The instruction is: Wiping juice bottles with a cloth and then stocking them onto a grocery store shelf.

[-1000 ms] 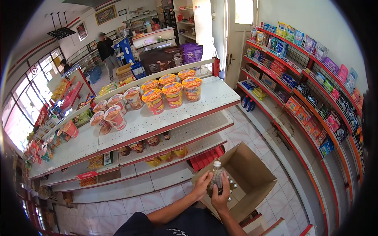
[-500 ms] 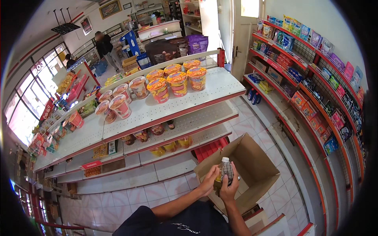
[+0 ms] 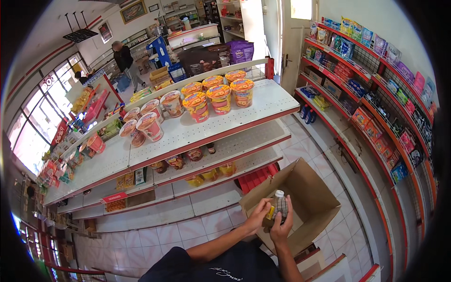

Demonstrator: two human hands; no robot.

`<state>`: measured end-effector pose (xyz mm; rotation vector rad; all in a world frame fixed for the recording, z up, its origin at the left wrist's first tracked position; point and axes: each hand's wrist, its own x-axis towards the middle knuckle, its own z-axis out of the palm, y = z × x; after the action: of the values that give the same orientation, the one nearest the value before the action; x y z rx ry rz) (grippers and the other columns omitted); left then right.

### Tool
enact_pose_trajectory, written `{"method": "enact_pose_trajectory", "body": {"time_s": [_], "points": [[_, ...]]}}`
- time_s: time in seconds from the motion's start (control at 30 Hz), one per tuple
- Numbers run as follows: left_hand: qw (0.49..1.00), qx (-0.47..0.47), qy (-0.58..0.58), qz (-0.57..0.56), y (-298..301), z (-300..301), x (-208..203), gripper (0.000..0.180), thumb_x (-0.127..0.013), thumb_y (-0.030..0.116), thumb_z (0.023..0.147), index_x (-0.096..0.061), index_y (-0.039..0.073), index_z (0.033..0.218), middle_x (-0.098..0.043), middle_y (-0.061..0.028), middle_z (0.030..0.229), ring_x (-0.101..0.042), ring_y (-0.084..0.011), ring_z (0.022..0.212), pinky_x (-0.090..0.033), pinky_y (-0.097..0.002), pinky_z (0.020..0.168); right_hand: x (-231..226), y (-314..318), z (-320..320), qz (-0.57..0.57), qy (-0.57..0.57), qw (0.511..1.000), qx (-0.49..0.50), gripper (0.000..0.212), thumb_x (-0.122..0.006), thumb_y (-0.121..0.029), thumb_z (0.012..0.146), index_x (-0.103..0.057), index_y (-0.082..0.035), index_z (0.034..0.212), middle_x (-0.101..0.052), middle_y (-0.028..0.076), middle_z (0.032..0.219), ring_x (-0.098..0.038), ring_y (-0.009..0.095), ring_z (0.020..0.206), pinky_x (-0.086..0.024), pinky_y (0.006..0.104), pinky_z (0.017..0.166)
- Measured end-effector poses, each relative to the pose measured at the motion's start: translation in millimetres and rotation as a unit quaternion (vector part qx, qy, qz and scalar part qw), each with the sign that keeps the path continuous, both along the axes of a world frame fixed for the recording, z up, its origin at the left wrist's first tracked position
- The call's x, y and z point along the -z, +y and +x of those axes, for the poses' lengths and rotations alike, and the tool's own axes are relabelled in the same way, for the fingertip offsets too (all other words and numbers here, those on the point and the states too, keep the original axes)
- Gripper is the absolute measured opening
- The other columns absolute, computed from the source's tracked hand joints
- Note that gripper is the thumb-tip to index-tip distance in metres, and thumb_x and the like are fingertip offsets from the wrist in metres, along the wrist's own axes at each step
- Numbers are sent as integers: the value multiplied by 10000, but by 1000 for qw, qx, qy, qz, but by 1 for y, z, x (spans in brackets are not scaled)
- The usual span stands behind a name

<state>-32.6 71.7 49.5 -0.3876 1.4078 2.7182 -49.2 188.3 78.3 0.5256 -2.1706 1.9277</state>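
In front of my body, over an open cardboard box [image 3: 319,202], my right hand [image 3: 282,226] is closed round a small ribbed bottle [image 3: 281,205] with a greyish, dark body and a white cap. The bottle stands nearly upright, cap up. Close against it, my left hand [image 3: 257,218] has its fingers bent round a small yellow item [image 3: 270,212]. Whether this is a separate pack or part of something larger is partly hidden by the fingers. Both hands sit over the box's near left part.
Left and ahead, a white shelf unit [image 3: 188,136] with red edging carries instant noodle cups [image 3: 220,97]. A red plastic crate [image 3: 256,178] lies beside the box. Along the right, a curved shelf [image 3: 366,131] holds packets. A person [image 3: 123,58] stands at the back left.
The view has shifted slightly, so the shelves and box sit a little further right. My hands stay together at the bottle; more of the yellow item shows. The person at the back has moved slightly.
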Motion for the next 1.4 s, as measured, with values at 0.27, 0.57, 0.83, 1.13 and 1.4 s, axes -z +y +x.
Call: {"method": "enact_pose_trajectory", "body": {"time_s": [0.27,0.57,0.83,1.13,1.4], "points": [[997,-47,-1,61,-17,-9,-17,326,-504,292,1036,-478,79,1281,-543,-4,1108,-513,-78,1047,-422,-242,919,4,-26,22,93,73,991,58,495,-554,-92,887,-459,72,1345,-454,253,1373,-462,396,1268,-339,456,1091],[998,16,59,-20,-34,-3,5,411,-550,287,1014,-453,79,1355,-561,-20,1191,-519,-88,1098,-434,-255,931,1,-27,13,38,32,998,29,478,-533,-58,898,-466,57,1357,-482,248,1398,-462,378,1311,-339,423,1104],[994,-33,0,100,-30,-8,-9,334,-531,260,1024,-469,92,1306,-537,-20,1121,-503,-91,1088,-420,-258,935,-7,-40,6,71,73,993,68,498,-563,-65,884,-466,48,1360,-486,249,1387,-466,379,1292,-326,430,1108],[994,29,7,106,-40,-16,-8,201,-506,246,1032,-517,88,1154,-579,-5,1055,-568,-85,1005,-464,-246,883,9,-39,17,70,68,994,54,524,-556,-30,873,-446,58,1378,-480,245,1412,-489,367,1291,-358,422,1093],[982,100,70,142,-31,-14,22,277,-482,287,1041,-530,91,1231,-575,-1,1133,-542,-102,1071,-444,-276,942,-3,-37,4,18,20,996,80,515,-483,-58,932,-395,54,1427,-478,215,1423,-488,296,1288,-359,378,1084]]}}
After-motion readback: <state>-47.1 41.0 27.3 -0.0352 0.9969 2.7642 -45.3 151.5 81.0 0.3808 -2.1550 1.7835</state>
